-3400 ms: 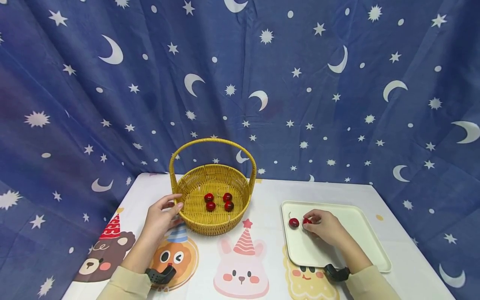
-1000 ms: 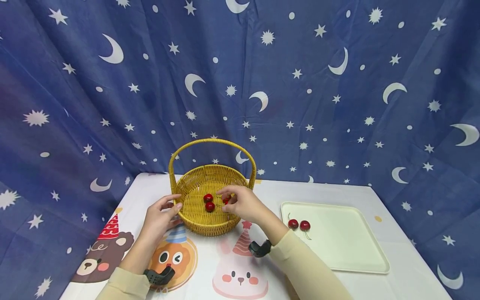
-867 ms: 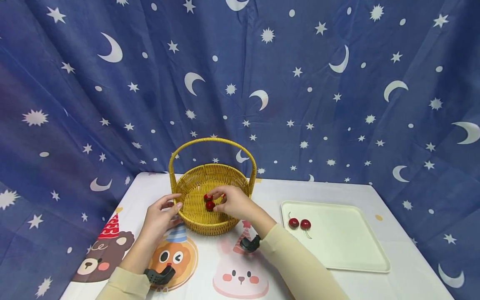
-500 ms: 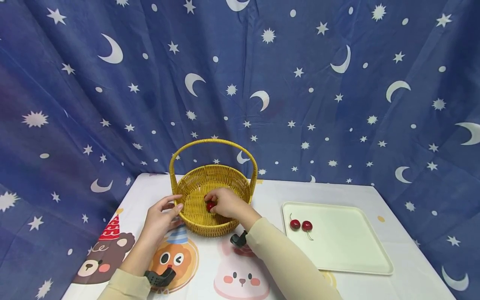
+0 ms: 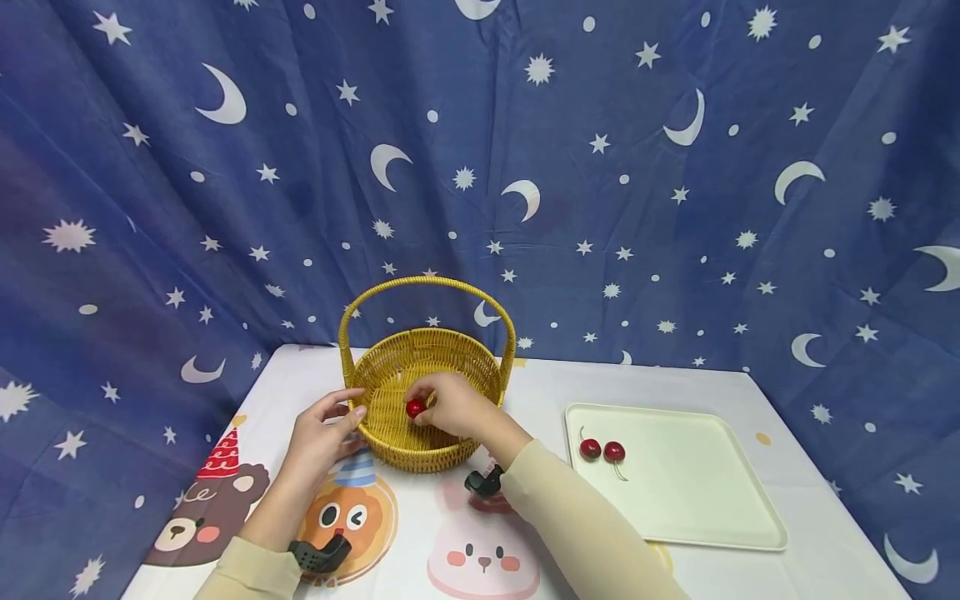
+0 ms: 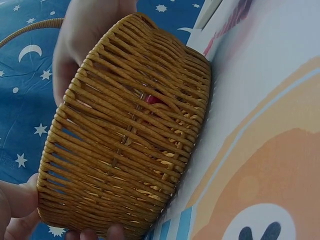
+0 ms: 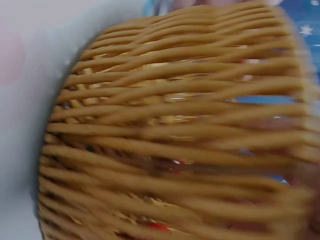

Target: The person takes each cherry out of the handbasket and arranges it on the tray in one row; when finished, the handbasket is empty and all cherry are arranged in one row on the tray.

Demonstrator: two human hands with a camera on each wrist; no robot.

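Note:
My left hand [image 5: 321, 432] grips the left side of the round yellow wicker basket [image 5: 420, 459], thumb at the rim and fingers against the outer wall. The left wrist view shows these fingertips along the basket's woven side [image 6: 125, 130]. Inside the basket, my right hand [image 5: 453, 407] pinches a dark red cherry [image 5: 415, 407] between thumb and fingers. The rest of the basket floor to the right lies behind that hand. Weave fills most of the blurred right wrist view, with a bit of red [image 7: 159, 226] showing through.
A cream tray [image 5: 697, 483] lies to the right, with two stemmed cherries [image 5: 590, 449] near its left side. The basket's tall handle [image 5: 424, 280] arches above it. A starry blue curtain [image 5: 570, 208] hangs behind the white patterned tablecloth [image 5: 525, 392].
My right hand has left the tray, where its cherry now lies, and gone left into the basket. There it has moved further left and taken hold of a cherry. The left hand stays put.

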